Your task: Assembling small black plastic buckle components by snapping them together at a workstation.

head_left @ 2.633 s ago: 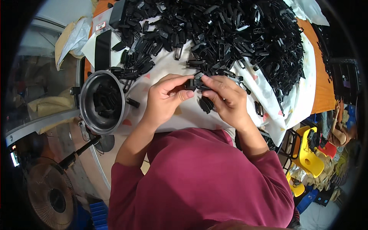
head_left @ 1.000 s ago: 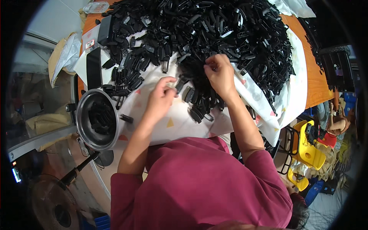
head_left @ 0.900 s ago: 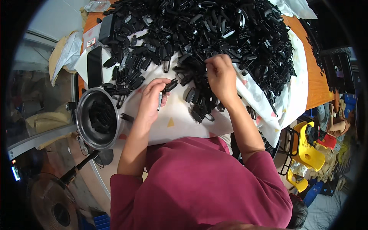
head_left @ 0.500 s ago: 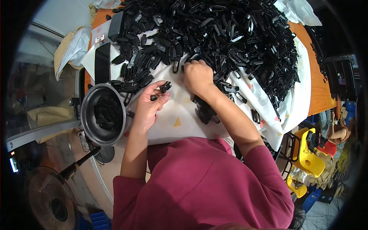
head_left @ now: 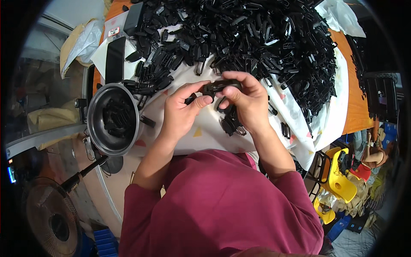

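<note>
In front of my chest, both hands meet over the white cloth. My left hand (head_left: pixel 179 112) pinches a small black plastic piece (head_left: pixel 208 90) between thumb and fingertips, and another bit of black shows in its curled fingers. My right hand (head_left: pixel 252 105) grips a longer, elongated black plastic part (head_left: pixel 231 84), its near end touching the small piece. Whether the two are joined, I cannot tell. Beyond my hands spreads a large heap of similar black parts (head_left: pixel 257 34). A few more black parts (head_left: pixel 231 122) lie beside my right wrist.
To my left stands a round metal bowl (head_left: pixel 90 124) with black parts inside. A dark phone-like slab (head_left: pixel 115 60) and a dark box (head_left: pixel 133 19) lie behind it. A fan (head_left: pixel 53 218) is at lower left. Yellow chairs (head_left: pixel 342 184) and another person (head_left: pixel 372 156) are at right.
My right hand has come back from the heap's edge toward me, bringing a long black part. My left hand has shifted right, and its small piece now meets that part.
</note>
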Demonstrator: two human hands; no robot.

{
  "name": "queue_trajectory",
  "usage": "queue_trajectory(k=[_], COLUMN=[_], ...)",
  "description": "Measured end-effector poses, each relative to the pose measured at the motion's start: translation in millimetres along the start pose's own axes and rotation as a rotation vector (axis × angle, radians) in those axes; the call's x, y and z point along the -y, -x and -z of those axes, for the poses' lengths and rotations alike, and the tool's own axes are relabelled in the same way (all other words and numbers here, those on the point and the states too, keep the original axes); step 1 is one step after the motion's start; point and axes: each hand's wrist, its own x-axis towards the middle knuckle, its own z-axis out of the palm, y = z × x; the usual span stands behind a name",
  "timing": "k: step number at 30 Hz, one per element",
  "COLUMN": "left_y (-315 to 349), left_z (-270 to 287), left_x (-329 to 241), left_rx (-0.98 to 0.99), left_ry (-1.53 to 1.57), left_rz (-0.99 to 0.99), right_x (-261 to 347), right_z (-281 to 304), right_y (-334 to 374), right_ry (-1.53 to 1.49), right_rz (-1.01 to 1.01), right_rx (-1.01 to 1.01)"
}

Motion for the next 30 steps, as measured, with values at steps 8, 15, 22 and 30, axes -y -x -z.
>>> queue_trajectory(k=[8,15,22,30], left_y=[0,17,24,39], left_z=[1,-22,-12,17], left_x=[-14,21,31,52], left_rx=[0.034,-0.039,-0.065,-0.008], left_ry=[-0.559,0.452,0.602,1.055], left_rz=[-0.476,0.123,0.216,0.241], right_x=[2,-23,-29,-40], right_z=[13,2,-2,-21], right_y=[17,26,34,29], right_ry=[1.03,1.153,0.607,0.883], right_rz=[0.716,0.843,0.105,0.279], right_rx=[0.103,-0.056,-0.12,0.098])
